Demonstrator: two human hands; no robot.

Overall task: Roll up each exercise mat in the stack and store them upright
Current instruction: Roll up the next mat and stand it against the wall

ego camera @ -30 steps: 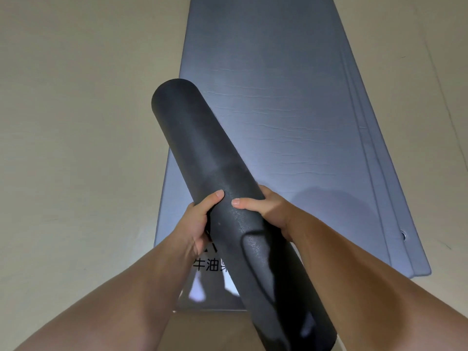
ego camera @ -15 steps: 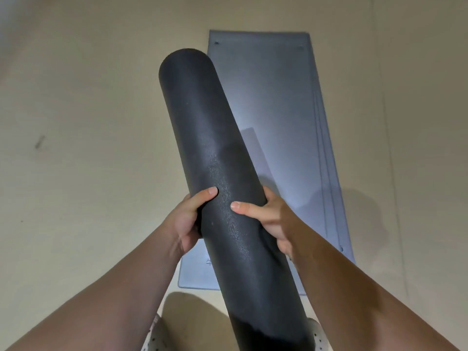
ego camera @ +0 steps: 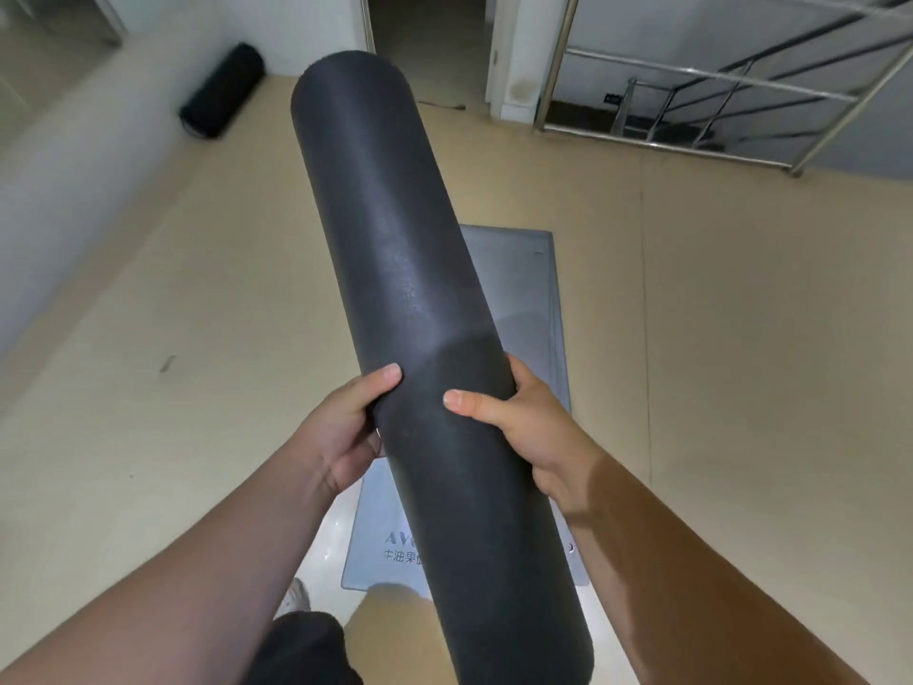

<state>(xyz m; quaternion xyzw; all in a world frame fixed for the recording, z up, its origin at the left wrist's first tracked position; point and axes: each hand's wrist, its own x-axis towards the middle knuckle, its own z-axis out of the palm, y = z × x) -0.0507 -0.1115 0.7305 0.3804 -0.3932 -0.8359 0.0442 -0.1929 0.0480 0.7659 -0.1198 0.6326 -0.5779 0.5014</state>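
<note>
The dark grey rolled foam mat (ego camera: 395,269) hangs tilted above the flat grey mats (ego camera: 523,289) on the floor, with the left hand (ego camera: 341,432) and right hand (ego camera: 523,432) each curling their grip round its middle, and they should squeeze snugly so nothing unrolls before it stands on end.

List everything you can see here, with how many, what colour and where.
rolled mat: one, dark grey, held tilted above the flat mats
flat mats: a stack, number unclear, grey, on the floor under the roll
second roll: one, black, by the far left wall
railing: one, silver metal, upper right
doorway: one, dark, top centre
floor: beige, all around
shoe: one, pale, bottom edge
left grip: one bare hand, holds the rolled mat's left side
right grip: one bare hand, holds its right side
</note>
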